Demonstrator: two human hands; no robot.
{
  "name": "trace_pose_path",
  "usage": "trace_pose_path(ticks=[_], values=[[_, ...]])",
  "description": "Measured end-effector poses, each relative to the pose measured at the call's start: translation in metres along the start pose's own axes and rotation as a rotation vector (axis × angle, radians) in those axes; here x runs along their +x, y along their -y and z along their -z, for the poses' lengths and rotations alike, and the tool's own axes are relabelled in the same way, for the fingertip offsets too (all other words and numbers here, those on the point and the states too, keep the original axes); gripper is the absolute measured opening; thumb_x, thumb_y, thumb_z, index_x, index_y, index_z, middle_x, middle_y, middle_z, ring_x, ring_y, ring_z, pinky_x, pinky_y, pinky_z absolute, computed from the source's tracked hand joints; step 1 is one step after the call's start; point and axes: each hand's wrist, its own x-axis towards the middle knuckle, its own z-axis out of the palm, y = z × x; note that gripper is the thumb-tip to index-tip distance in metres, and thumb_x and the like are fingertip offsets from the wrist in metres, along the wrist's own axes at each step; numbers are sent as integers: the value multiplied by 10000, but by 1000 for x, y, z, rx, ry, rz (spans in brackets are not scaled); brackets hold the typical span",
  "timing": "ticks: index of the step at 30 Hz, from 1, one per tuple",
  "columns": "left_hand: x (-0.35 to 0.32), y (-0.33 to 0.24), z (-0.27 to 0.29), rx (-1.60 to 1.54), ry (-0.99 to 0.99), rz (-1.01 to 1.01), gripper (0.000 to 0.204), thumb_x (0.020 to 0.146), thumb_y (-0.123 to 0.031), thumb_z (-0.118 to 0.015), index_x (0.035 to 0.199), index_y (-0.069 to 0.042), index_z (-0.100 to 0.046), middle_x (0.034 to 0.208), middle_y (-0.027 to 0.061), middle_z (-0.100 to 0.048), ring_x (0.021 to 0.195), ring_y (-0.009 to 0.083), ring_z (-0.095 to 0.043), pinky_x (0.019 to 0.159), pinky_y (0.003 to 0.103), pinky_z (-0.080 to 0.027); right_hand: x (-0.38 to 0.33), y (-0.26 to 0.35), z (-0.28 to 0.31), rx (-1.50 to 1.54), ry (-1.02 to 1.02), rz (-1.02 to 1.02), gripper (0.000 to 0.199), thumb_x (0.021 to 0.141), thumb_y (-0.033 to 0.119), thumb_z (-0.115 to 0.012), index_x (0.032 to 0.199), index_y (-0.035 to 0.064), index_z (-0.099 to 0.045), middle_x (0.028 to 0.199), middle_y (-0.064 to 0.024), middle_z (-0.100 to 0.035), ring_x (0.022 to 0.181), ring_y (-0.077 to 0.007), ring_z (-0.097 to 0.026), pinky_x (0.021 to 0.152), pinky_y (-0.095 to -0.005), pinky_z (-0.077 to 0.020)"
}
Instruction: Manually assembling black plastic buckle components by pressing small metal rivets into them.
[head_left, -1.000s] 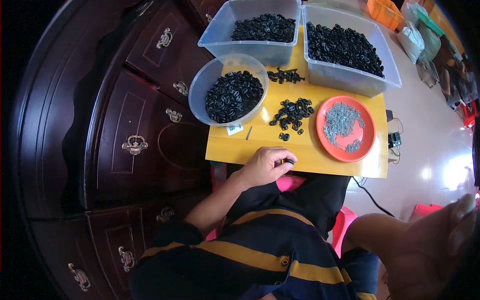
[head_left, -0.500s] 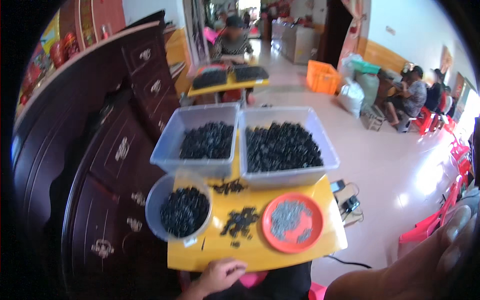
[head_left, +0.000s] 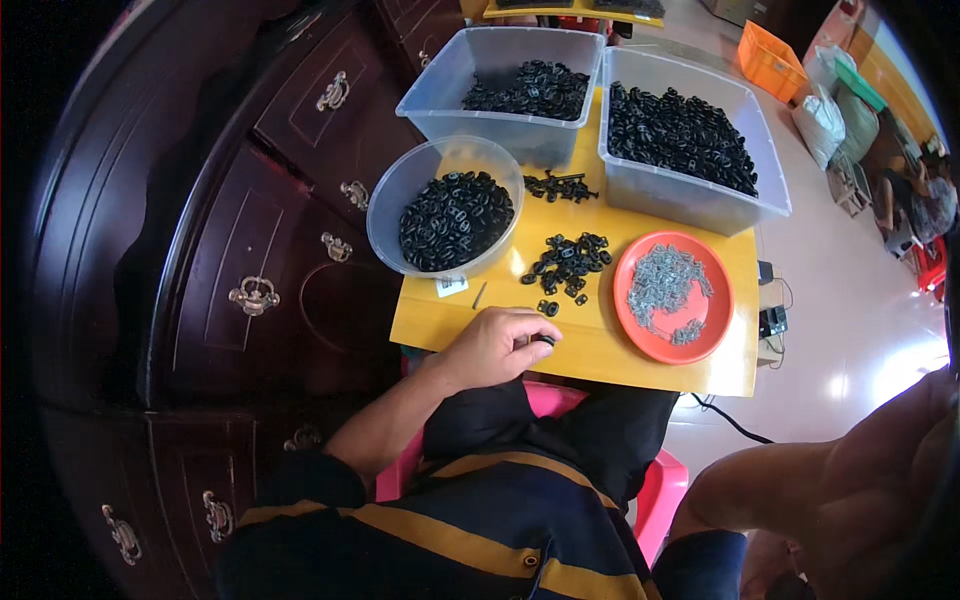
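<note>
My left hand [head_left: 497,347] is closed at the near edge of the yellow table [head_left: 600,352], with a small black oval ring-like piece [head_left: 545,340] between thumb and fingers. Just beyond it lies a loose heap of similar black pieces [head_left: 568,262]. A short thin grey stick [head_left: 480,296] rests by the knuckles. To the right, an orange-red plate [head_left: 668,351] carries many small silvery metal pieces [head_left: 664,280]. My right hand [head_left: 900,455] is raised close to the camera at the right rim, where its fingers are cut off from view.
A round clear tub [head_left: 386,232] of black pieces stands at left. Behind are two clear bins, left [head_left: 440,98] and right [head_left: 680,196], also holding black pieces. Dark drawers [head_left: 215,250] flank the table. An orange crate [head_left: 770,58], sacks [head_left: 820,130] and people are farther right.
The view has tipped downward, bringing my lap and the pink chair into sight. My left hand now shows a black piece in its fingers. The right hand's fingers have gone out of view.
</note>
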Motion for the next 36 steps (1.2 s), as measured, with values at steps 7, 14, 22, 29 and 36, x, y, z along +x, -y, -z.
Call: trace_pose_path(ticks=[7,14,22,29,36], values=[[25,-30,47,162,-102,-45,169,874,-82,-663,1021,-21,-718,843,129,-704,712,261,-688,677,355,-535,7,19,-73,-108,-22,-77,230,816,26,-748,1029,-28,-680,786,-122,-675,665,-236,-644,605,-329,-499],[111,-24,125,432,-122,-128,166,880,-84,-622,1004,-23,-714,838,75,-721,776,139,-677,723,310,-537,-43,-46,-90,-89,520,-521,191,847,52,-739,1034,32,-707,850,-126,-711,763,-301,-696,697,-379,-541],[172,-24,152,533,-479,-261,466,892,-140,-707,1340,-61,-606,1015,87,-727,832,158,-696,781,329,-566,-129,-104,-91,-236,962,-597,193,878,159,-692,1034,48,-715,950,-161,-727,894,-359,-701,784,-468,-557],[49,-11,34,523,-7,-60,255,852,-132,-732,1094,-54,-720,884,107,-720,769,218,-687,698,341,-535,-143,-110,-83,-217,871,-628,178,869,169,-708,1011,62,-708,926,-161,-715,884,-369,-694,780,-471,-554],[18,38,-11,518,-134,-48,262,854,-128,-723,1100,-38,-712,933,130,-697,871,314,-691,772,417,-550,-151,-103,-79,-197,861,-638,179,873,123,-708,1029,34,-699,953,-168,-719,875,-355,-700,786,-425,-555]])
